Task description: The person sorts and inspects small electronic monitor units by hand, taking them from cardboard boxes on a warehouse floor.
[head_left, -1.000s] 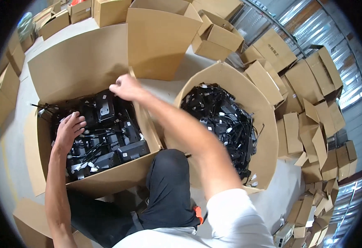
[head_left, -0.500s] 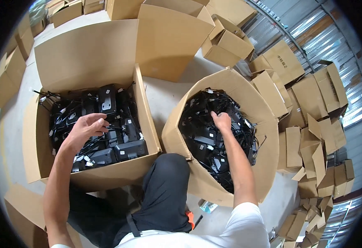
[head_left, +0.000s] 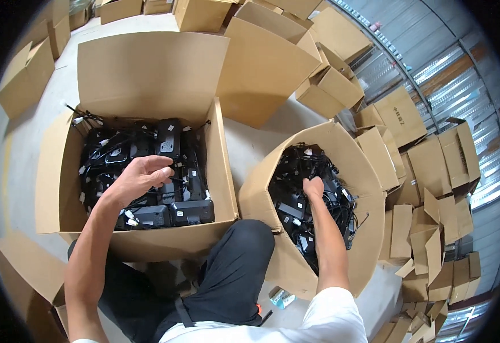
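Note:
Over the left cardboard box [head_left: 164, 239] hovers my left hand [head_left: 145, 176], its fingers loosely curved with a gap to the thumb and nothing visible between them. Beneath it lie black plastic devices [head_left: 192, 212] with black cables and small white connectors. Inside the right cardboard box [head_left: 350, 157] my right hand [head_left: 314, 187] is closed among a tangle of black devices and cables [head_left: 291, 208]. Its fingertips point down into the pile, so what they grip is hidden.
My bent knee [head_left: 244, 243] sits against the two boxes. A tall carton [head_left: 261, 68] stands behind them. Several open cartons [head_left: 427, 217] are heaped at the right, and another box [head_left: 30, 286] is at the lower left. A small blue-white packet [head_left: 282, 298] lies on the floor.
The whole view has shifted, so the boxes appear farther right and slightly lower. My right hand has turned its fingers down into the pile. My left hand keeps its place above the left box.

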`<move>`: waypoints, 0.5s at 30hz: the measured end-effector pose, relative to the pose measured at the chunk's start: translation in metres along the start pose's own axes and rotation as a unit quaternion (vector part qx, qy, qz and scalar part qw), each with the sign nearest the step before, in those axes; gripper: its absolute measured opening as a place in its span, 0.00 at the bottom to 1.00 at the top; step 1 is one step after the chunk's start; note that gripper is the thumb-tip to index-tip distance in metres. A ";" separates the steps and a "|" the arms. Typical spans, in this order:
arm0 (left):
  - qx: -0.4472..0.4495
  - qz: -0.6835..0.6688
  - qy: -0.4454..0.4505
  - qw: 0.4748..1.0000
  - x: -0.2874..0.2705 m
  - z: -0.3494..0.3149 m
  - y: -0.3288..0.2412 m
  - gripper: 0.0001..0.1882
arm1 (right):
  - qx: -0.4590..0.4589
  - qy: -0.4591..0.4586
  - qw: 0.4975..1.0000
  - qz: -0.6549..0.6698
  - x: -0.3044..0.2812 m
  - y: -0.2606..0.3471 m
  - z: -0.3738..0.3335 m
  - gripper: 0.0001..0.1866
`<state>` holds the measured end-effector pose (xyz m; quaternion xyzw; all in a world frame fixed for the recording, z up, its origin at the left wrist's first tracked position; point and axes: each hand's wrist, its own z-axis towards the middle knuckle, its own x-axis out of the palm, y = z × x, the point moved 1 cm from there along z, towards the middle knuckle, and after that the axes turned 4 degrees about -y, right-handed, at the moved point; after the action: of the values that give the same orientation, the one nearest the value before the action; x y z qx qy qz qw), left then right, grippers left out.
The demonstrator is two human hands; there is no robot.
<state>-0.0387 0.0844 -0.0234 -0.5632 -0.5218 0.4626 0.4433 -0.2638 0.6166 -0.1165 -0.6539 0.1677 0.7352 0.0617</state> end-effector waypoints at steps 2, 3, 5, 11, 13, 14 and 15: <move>0.012 0.000 0.014 1.000 0.006 0.002 -0.004 0.36 | 0.081 0.069 0.944 0.311 -0.009 -0.045 0.010 0.13; 0.008 0.017 0.011 1.000 0.000 -0.005 -0.007 0.37 | 0.112 0.031 0.897 0.428 -0.016 -0.040 -0.001 0.10; 0.016 0.006 0.023 1.000 0.007 -0.004 -0.011 0.38 | 0.082 0.035 0.777 0.623 -0.069 -0.076 0.011 0.13; 0.018 0.010 0.018 1.000 0.007 -0.014 -0.017 0.33 | -0.021 -0.069 0.795 0.602 -0.216 -0.019 -0.035 0.10; 0.020 0.001 0.028 0.999 0.011 -0.018 -0.024 0.32 | -0.094 -0.097 0.782 0.608 -0.280 0.000 -0.054 0.09; 0.028 0.005 0.026 0.999 0.011 -0.020 -0.023 0.32 | -0.134 -0.083 0.771 0.617 -0.302 0.016 -0.066 0.10; 0.038 0.006 0.026 0.999 0.011 -0.022 -0.022 0.32 | -0.174 -0.071 0.760 0.622 -0.324 0.032 -0.082 0.12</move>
<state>-0.0208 0.0964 0.0018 -0.5613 -0.4887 0.4695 0.4751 -0.1518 0.6018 0.1993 -0.3513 0.4016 0.6733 -0.5118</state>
